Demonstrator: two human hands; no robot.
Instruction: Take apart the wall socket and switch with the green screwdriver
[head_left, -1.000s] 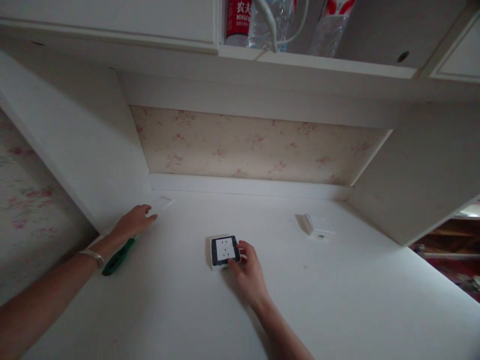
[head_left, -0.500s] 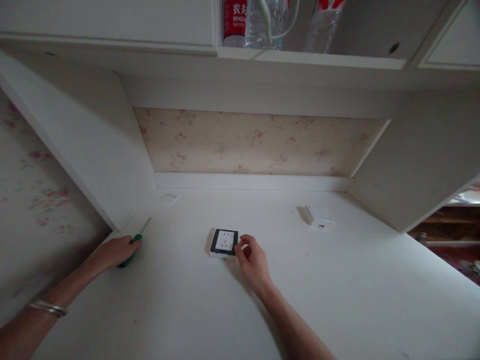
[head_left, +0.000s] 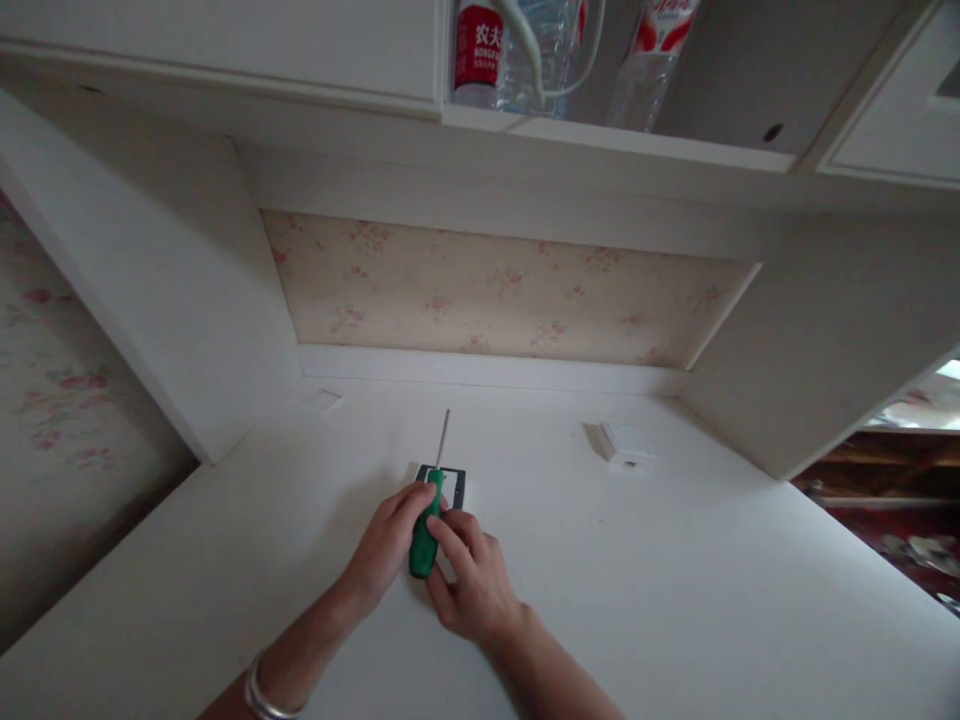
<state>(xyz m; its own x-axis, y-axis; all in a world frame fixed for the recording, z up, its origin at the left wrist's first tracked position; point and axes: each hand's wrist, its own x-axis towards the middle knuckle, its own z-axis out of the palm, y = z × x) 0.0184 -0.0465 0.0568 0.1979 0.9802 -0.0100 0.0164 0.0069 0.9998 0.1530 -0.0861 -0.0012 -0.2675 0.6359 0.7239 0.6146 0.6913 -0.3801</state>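
Gripping the screwdriver [head_left: 436, 478] by its handle [head_left: 424, 555] with the closed fingers of the left hand [head_left: 384, 545] and right hand [head_left: 474, 578], in view across the socket [head_left: 457, 490] on the desk [head_left: 637, 600], and pointing its shaft [head_left: 443, 438] away toward the wallpaper [head_left: 487, 288], with a long axis leaning slightly right.

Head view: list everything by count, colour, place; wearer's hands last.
Desk: one, white, below
Cupboard: one, white, overhead
Bottles: at least three, clear and red, cupboard
Cable: one, white, cupboard
Wallpaper: two stretches, pink-flowered, behind and left
Socket: one, white and dark, desk centre
Screwdriver: one, green handle, at socket
Plate: one, white, back left
Box: one, white, desk right
Clutter: uncountable, blurred, right
Bracelet: one, silvery, left wrist
Left hand: one, gripping screwdriver
Right hand: one, touching screwdriver
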